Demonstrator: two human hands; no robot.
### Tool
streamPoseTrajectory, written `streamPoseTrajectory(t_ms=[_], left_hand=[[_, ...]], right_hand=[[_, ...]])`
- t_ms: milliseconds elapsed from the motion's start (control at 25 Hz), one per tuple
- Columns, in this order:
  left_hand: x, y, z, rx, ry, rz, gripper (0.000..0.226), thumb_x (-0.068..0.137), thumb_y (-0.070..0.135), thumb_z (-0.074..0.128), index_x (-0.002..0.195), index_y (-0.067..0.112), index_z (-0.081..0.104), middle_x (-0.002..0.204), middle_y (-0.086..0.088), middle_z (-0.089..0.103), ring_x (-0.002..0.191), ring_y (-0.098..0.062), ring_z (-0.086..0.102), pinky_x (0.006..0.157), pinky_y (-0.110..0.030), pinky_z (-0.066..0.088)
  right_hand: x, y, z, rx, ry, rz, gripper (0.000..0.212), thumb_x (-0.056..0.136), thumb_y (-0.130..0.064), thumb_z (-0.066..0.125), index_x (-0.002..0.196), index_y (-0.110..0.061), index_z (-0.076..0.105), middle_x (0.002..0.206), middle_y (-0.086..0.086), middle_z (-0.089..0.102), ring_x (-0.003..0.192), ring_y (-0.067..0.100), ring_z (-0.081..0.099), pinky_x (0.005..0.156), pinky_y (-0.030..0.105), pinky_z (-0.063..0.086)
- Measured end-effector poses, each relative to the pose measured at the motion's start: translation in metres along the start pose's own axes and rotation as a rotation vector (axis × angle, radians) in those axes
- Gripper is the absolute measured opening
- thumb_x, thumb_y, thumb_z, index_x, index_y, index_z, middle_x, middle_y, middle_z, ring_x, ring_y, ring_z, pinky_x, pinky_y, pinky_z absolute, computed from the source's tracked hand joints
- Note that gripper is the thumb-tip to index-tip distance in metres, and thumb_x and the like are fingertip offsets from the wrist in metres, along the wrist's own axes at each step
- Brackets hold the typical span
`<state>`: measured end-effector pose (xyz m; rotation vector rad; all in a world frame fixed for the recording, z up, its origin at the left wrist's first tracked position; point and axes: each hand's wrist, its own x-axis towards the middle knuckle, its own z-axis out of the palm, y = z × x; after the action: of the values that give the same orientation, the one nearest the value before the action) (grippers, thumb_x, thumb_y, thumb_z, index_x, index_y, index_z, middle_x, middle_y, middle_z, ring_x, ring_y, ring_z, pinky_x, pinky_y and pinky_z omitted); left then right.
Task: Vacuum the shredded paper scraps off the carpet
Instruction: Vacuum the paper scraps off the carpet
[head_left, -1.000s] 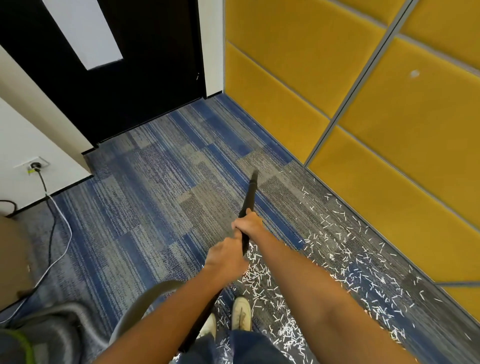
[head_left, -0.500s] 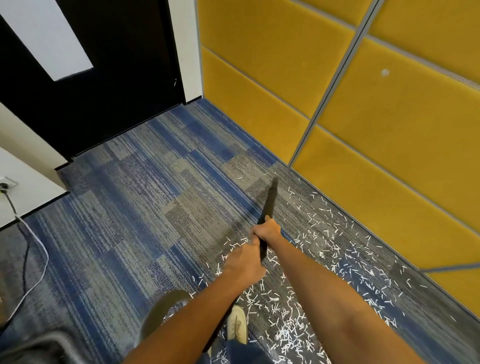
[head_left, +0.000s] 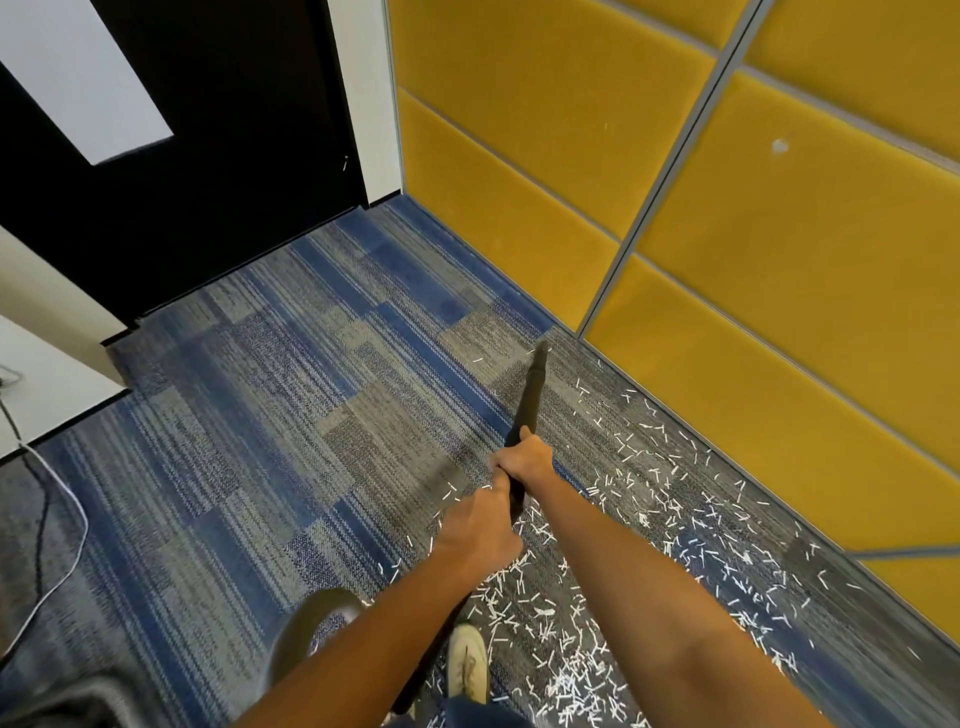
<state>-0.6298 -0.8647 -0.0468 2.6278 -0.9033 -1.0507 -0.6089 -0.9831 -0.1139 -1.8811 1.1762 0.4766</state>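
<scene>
A black vacuum wand (head_left: 532, 395) slants forward over the blue and grey carpet (head_left: 270, 415), its tip near the foot of the yellow wall. My right hand (head_left: 524, 460) grips the wand further up. Just behind it, my left hand (head_left: 480, 530) holds the same wand. White shredded paper scraps (head_left: 670, 525) lie scattered along the wall and around my shoe (head_left: 467, 662). The grey vacuum hose (head_left: 311, 631) curves away at the lower left.
Yellow padded wall panels (head_left: 753, 249) run along the right. A black door (head_left: 218, 145) closes the far end. At the left edge a white cable (head_left: 57, 525) and a dark one trail over the carpet below a white wall (head_left: 47, 384).
The wand and both hands have swung right, from the clean carpet to the scraps beside the yellow wall. The view has turned with them, so the socket and the vacuum body have left the frame.
</scene>
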Motion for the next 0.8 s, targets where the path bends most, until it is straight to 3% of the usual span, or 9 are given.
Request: streamPoseTrajectory(t_ms=[120, 240, 320, 400, 480, 640, 800], left_hand=[[0.009, 0.014, -0.001, 0.004, -0.002, 0.028, 0.079, 0.090, 0.016, 0.056, 0.151, 0.014, 0.007, 0.115, -0.010, 0.061, 0.106, -0.028, 0.060, 0.084, -0.037, 0.053], [0.012, 0.018, -0.001, 0.031, -0.017, 0.019, 0.079, 0.091, 0.018, 0.057, 0.151, 0.015, 0.006, 0.116, -0.010, 0.060, 0.106, -0.028, 0.060, 0.082, -0.036, 0.052], [0.010, 0.015, 0.000, 0.038, -0.014, 0.022, 0.078, 0.091, 0.019, 0.057, 0.151, 0.014, 0.007, 0.118, -0.009, 0.059, 0.108, -0.027, 0.059, 0.084, -0.036, 0.051], [0.006, 0.009, -0.001, 0.041, -0.007, 0.008, 0.078, 0.090, 0.019, 0.057, 0.151, 0.014, 0.008, 0.118, -0.009, 0.059, 0.109, -0.027, 0.059, 0.086, -0.036, 0.050], [0.002, 0.001, -0.003, 0.036, -0.003, -0.015, 0.078, 0.089, 0.018, 0.057, 0.150, 0.014, 0.008, 0.116, -0.009, 0.059, 0.109, -0.028, 0.059, 0.086, -0.037, 0.051], [-0.013, -0.020, -0.007, 0.034, 0.008, -0.048, 0.078, 0.089, 0.016, 0.056, 0.151, 0.015, 0.008, 0.115, -0.009, 0.060, 0.108, -0.029, 0.059, 0.088, -0.038, 0.051], [-0.033, -0.043, -0.012, 0.050, 0.029, -0.053, 0.076, 0.089, 0.018, 0.056, 0.150, 0.011, 0.011, 0.114, -0.009, 0.060, 0.105, -0.027, 0.060, 0.085, -0.036, 0.051]], right_hand=[[0.009, 0.006, -0.017, -0.005, 0.015, 0.018, 0.052, 0.086, -0.017, 0.063, 0.131, -0.005, 0.039, 0.115, 0.013, 0.053, 0.089, 0.023, 0.053, 0.067, 0.031, 0.046], [0.012, 0.011, -0.020, -0.011, 0.014, 0.038, 0.040, 0.084, -0.017, 0.064, 0.117, -0.009, 0.043, 0.105, 0.009, 0.051, 0.084, 0.021, 0.050, 0.076, 0.032, 0.049], [0.009, 0.010, -0.017, -0.009, 0.003, 0.039, 0.040, 0.083, -0.018, 0.065, 0.117, -0.013, 0.043, 0.112, 0.012, 0.054, 0.086, 0.021, 0.049, 0.073, 0.031, 0.049], [0.005, 0.006, -0.013, -0.001, -0.014, 0.023, 0.053, 0.084, -0.018, 0.064, 0.131, -0.010, 0.041, 0.119, 0.014, 0.054, 0.087, 0.021, 0.047, 0.065, 0.027, 0.042], [0.000, -0.001, -0.006, -0.018, -0.020, -0.003, 0.058, 0.083, -0.017, 0.064, 0.134, -0.008, 0.039, 0.116, 0.013, 0.052, 0.086, 0.021, 0.046, 0.060, 0.024, 0.039], [-0.016, -0.017, 0.016, 0.023, -0.058, -0.018, 0.066, 0.083, -0.012, 0.063, 0.142, -0.006, 0.033, 0.121, 0.012, 0.054, 0.085, 0.019, 0.049, 0.064, 0.027, 0.043], [-0.034, -0.031, 0.037, -0.025, -0.068, -0.035, 0.048, 0.081, -0.013, 0.063, 0.124, -0.007, 0.043, 0.102, 0.007, 0.049, 0.066, 0.012, 0.044, 0.048, 0.023, 0.036]])
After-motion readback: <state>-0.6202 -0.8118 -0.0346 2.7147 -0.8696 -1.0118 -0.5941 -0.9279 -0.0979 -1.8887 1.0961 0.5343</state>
